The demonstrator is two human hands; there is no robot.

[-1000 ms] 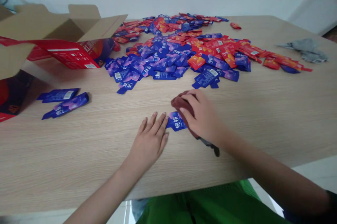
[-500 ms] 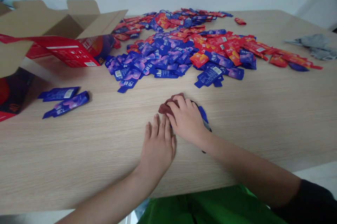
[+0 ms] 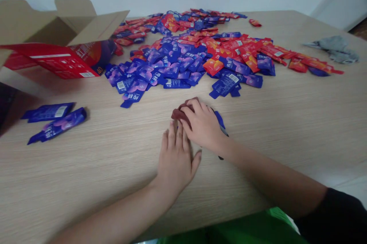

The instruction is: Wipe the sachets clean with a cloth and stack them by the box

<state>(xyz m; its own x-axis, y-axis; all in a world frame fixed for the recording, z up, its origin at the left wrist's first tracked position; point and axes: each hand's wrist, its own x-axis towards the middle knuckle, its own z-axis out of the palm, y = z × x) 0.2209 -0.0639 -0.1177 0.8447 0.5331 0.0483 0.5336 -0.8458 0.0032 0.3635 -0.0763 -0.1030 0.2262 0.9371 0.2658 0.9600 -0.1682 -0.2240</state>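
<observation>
My left hand (image 3: 176, 160) lies flat on the table, fingers stretched forward and thumb out to the side. Its fingertips reach the near edge of a brown cloth (image 3: 180, 115). Bent over that cloth is my right hand (image 3: 203, 126), pressing it down on the tabletop with curled fingers. A blue packet (image 3: 220, 120) pokes out past the right side of this hand, with a grey and dark edge below it. Most of what lies under the right hand is hidden.
A broad heap of blue packets (image 3: 172, 60) and red-orange packets (image 3: 243, 49) spreads across the table's far half. An open red carton (image 3: 57, 60) stands at the left, with two blue packets (image 3: 57, 122) in front. A crumpled grey cloth (image 3: 336, 47) lies far right.
The left thumb has spread away from the fingers. The right hand stays on the brown cloth. The view has shifted slightly, so the carton and the loose packets sit further left.
</observation>
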